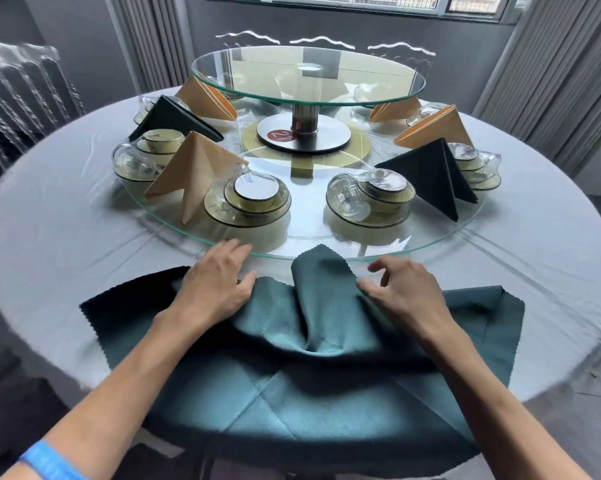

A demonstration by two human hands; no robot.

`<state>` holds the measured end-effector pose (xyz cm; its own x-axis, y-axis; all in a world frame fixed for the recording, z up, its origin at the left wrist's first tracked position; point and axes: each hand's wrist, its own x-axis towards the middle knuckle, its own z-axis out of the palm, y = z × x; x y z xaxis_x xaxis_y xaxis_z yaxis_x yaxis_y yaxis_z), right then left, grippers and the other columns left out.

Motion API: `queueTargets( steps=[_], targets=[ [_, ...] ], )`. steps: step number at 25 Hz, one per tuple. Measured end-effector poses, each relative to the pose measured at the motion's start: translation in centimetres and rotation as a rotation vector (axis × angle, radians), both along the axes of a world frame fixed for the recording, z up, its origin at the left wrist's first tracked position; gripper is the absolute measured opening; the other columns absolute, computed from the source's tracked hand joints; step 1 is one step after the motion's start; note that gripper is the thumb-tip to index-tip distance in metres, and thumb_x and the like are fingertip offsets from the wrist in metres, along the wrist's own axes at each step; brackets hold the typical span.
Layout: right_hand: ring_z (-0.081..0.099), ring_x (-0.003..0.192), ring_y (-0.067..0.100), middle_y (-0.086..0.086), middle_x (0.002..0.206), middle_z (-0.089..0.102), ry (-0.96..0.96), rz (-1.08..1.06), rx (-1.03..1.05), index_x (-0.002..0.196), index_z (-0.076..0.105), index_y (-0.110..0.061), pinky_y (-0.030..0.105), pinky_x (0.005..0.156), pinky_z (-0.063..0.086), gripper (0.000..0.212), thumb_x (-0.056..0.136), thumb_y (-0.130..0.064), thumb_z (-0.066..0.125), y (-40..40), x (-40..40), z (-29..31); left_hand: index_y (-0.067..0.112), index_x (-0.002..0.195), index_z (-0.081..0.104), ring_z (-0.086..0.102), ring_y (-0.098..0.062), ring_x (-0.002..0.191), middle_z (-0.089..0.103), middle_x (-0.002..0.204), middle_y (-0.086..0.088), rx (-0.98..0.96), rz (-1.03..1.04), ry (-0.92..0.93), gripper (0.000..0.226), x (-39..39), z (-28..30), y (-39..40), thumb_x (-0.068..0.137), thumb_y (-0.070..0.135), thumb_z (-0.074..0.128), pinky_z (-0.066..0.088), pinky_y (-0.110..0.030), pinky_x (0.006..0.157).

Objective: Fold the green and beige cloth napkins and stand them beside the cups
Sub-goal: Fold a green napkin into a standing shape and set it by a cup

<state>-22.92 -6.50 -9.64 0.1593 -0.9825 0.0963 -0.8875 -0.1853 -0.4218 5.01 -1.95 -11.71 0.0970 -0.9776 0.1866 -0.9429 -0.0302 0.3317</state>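
Hands worked a green napkin (312, 344) spread across the near edge of a round table (67, 237) draped in pale cloth. The left hand (216, 282) lay on the fabric, fingers straight and reaching to the rim of the lower glass turntable (306, 251), thumb against a raised fold. The right hand (403, 289) pinched the other side of that fold between thumb and curled fingers, bunching the napkin into a ridge between them. On the turntable stood a folded beige napkin (193, 168) and a folded green napkin (434, 178), each beside stacked glass cups (371, 195).
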Motion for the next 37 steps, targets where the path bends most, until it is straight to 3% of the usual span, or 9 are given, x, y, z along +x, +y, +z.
queueTargets(
  steps=[3,7,11,18,22,27,29,33,37],
  targets=[
    [0.063,0.086,0.019,-0.006,0.084,0.066,-0.027,0.034,0.150,0.094,0.070,-0.031,0.029,0.072,0.046,0.019,0.078,-0.040,0.073,0.6,0.0,-0.2,0.018,0.118,0.069,0.065,-0.025,0.110,0.071,0.118,-0.002,-0.104,-0.078,0.075,0.055,-1.7,0.0,1.6,0.084,0.052,0.043,0.049,-0.040,0.098],
    [0.057,0.054,0.010,-0.002,0.056,0.065,-0.306,0.040,0.210,0.085,0.065,-0.029,0.025,0.055,0.042,0.009,0.080,-0.029,0.072,0.7,-0.7,-0.5,0.021,0.126,0.064,0.058,-0.020,0.092,0.070,0.102,0.009,-0.036,-0.097,0.125,0.068,-2.1,-1.0,3.0,0.074,0.063,0.055,0.047,-0.038,0.091],
    [0.059,0.053,0.006,-0.006,0.061,0.068,-0.236,0.103,0.293,0.095,0.065,-0.030,0.030,0.061,0.051,0.022,0.076,-0.038,0.075,0.8,-0.5,-1.2,0.023,0.118,0.069,0.051,-0.009,0.075,0.057,0.081,0.015,-0.005,-0.061,0.289,0.048,-1.6,-1.3,2.6,0.075,0.043,0.077,0.040,-0.028,0.075],
    [0.039,0.033,0.014,0.007,0.049,0.058,-0.717,-0.022,0.406,0.090,0.056,-0.010,0.019,0.036,0.028,0.008,0.097,-0.014,0.056,1.6,-0.9,0.3,0.030,0.081,0.075,0.048,-0.011,0.050,0.047,0.051,0.005,-0.228,0.147,0.301,0.002,-2.8,0.4,5.2,0.083,0.031,0.074,0.036,-0.029,0.054],
    [0.061,0.047,0.016,0.004,0.072,0.073,-1.065,-0.089,0.410,0.093,0.050,-0.015,0.022,0.042,0.046,0.010,0.102,-0.016,0.048,0.9,-0.8,3.6,0.023,0.085,0.068,0.049,-0.014,0.041,0.060,0.049,-0.003,-0.214,0.143,0.637,0.009,-2.9,3.5,4.9,0.092,0.018,0.068,0.043,-0.025,0.049],
    [0.063,0.069,0.017,-0.002,0.077,0.073,-1.182,-0.038,0.143,0.093,0.058,-0.017,0.026,0.060,0.045,0.006,0.097,-0.013,0.056,-6.2,1.7,10.7,0.019,0.092,0.060,0.070,-0.013,0.059,0.074,0.069,0.003,-0.350,0.139,1.074,0.021,-0.7,8.8,-3.1,0.100,0.003,0.049,0.056,-0.026,0.060],
    [0.061,0.085,0.019,0.002,0.098,0.068,-1.169,0.085,0.116,0.118,0.056,-0.014,0.029,0.065,0.048,0.037,0.086,0.002,0.065,-9.5,3.2,12.9,0.020,0.119,0.057,0.072,-0.008,0.087,0.074,0.102,0.003,-0.336,0.065,1.110,0.023,0.1,10.6,-6.8,0.100,0.007,0.052,0.056,-0.029,0.083],
    [0.028,0.142,0.016,0.000,0.162,0.018,-1.031,0.212,0.164,0.155,0.014,-0.024,0.021,0.099,0.034,0.094,0.082,0.010,0.062,-11.4,4.7,12.5,0.028,0.154,0.028,0.046,-0.014,0.133,0.043,0.152,-0.003,-0.144,-0.066,0.789,0.075,0.9,9.9,-8.7,0.090,0.021,0.067,0.037,-0.033,0.112],
    [0.036,0.128,0.003,-0.001,0.150,0.041,-0.676,0.139,0.024,0.145,0.042,-0.024,0.017,0.101,0.037,0.070,0.084,-0.003,0.067,-8.9,3.6,7.3,0.025,0.127,0.065,0.057,-0.009,0.120,0.063,0.127,0.008,-0.152,-0.221,0.404,0.042,-0.7,6.5,-4.1,0.085,0.028,0.069,0.040,-0.023,0.105]
  ],
)
